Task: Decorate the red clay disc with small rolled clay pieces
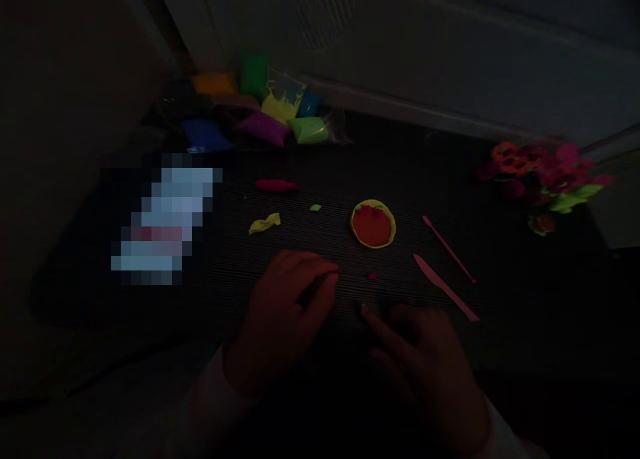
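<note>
My left hand [290, 312] hovers low over the dark table, thumb and index fingertips brought together in a pinch; whatever is between them is too dark to make out. To its right, my right hand [425, 356] has its index finger stretched out, thumb apart and other fingers bent. A tiny pale speck shows at that fingertip. A small red clay bit [373, 276] lies between and beyond the hands. Behind it is a round red clay disc [371, 227] with a yellow rim [393, 236] and small red and green pieces near its top.
Yellow clay [265, 224], a green scrap [315, 208] and a dark pink clay roll [277, 186] lie left. A pink plastic knife [445, 288] and thin pink stick [449, 249] lie right. Clay packets [263, 127], a blurred-out bright screen [167, 219] and colourful flowers [545, 172] stand around.
</note>
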### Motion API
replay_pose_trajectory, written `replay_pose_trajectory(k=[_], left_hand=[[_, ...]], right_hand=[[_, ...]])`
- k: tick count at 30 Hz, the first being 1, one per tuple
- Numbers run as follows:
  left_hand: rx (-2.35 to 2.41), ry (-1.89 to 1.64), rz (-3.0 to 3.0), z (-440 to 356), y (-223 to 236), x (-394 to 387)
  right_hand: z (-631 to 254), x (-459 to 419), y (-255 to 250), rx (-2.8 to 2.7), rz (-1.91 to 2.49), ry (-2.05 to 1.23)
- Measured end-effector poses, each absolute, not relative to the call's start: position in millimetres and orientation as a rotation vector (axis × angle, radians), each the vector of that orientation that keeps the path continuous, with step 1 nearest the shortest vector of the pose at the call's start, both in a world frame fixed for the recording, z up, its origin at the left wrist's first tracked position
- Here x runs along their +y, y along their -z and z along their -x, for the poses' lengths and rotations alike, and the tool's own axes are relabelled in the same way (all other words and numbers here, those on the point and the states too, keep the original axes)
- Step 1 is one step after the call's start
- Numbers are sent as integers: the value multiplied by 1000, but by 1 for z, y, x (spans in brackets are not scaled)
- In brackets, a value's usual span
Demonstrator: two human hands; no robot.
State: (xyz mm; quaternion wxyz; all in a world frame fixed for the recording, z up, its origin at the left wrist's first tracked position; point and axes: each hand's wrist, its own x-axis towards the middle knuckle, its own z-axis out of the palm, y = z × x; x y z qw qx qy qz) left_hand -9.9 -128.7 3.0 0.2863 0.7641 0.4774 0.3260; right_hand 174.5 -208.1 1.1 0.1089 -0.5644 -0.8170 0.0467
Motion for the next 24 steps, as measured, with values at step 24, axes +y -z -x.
replay_pose_trajectory(k=[24], left_hand=[[1299,-835,-2066,7,-4,-128]], right_hand=[[-167,-207,-1,-2442,1698,-28]])
